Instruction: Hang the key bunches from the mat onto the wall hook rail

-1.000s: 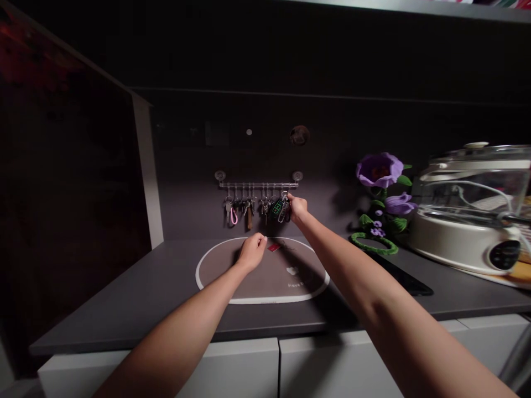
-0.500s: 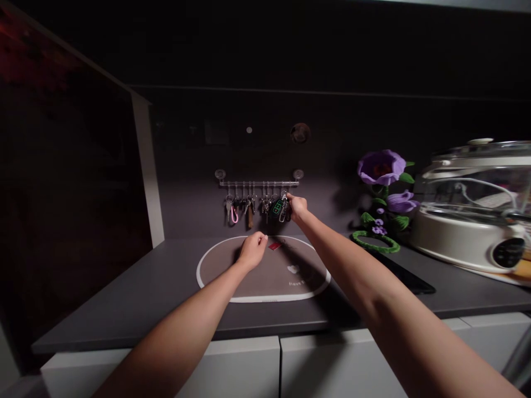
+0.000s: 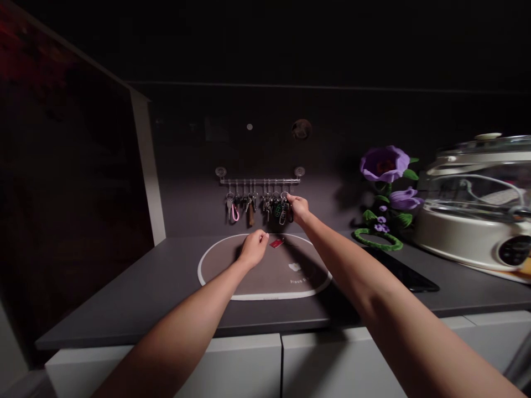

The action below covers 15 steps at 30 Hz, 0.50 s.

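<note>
At the right end of a clear hook rack (image 3: 260, 181) on the wall, my right hand (image 3: 299, 209) pinches the edge of a key ring (image 3: 284, 196). From that ring hang a metal clasp (image 3: 283, 214) and other dark pieces. Just left of it is a dark key fob (image 3: 277, 209) with green outlines. Over the brown mat (image 3: 224, 271), my left hand (image 3: 254, 247) is closed, thumb against the curled fingers; what it holds, if anything, is hidden. A small red tag (image 3: 276, 243) lies on the mat right of it.
Several key bunches (image 3: 250, 210) hang along the rack, one with a pink loop (image 3: 235, 212). To the right stand a purple flower decoration (image 3: 385, 165), a black flat tablet-like slab (image 3: 409, 272) and a cream appliance (image 3: 460, 232) with a clear cover.
The green-outlined fob has turned and hangs slightly farther from my right hand. Both hands keep nearly the same places; the view has shifted a little.
</note>
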Available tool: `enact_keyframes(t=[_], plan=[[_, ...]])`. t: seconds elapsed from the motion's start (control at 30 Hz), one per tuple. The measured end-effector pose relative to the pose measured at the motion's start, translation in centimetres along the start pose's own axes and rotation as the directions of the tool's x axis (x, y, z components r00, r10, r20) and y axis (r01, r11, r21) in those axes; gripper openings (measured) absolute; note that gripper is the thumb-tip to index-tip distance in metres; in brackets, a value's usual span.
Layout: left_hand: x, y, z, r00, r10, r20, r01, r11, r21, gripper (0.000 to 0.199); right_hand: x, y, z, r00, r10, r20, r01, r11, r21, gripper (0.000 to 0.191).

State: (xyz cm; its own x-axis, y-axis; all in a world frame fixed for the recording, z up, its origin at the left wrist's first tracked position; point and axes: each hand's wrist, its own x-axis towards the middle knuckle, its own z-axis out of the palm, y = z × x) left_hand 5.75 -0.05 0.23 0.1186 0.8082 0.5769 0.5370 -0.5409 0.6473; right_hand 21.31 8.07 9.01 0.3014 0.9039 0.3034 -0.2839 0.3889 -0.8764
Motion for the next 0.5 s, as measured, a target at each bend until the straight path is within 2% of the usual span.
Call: enact_keyframes(t=[0.33, 0.5], plan=[[-0.2, 0.3, -0.2, 1.0, -0.024, 0.014, 0.025, 0.999, -0.034, 0.025, -0.2, -0.3, -0.3, 0.997, -0.074, 0.011, 0.075, 0.988, -0.132, 0.018], [-0.2, 0.2, -0.1, 1.0, -0.019, 0.016, 0.02, 0.999, -0.049, 0.023, -1.1, -0.9, -0.7, 0.992, -0.123, -0.042, 0.113, 0.977, -0.181, 0.011]])
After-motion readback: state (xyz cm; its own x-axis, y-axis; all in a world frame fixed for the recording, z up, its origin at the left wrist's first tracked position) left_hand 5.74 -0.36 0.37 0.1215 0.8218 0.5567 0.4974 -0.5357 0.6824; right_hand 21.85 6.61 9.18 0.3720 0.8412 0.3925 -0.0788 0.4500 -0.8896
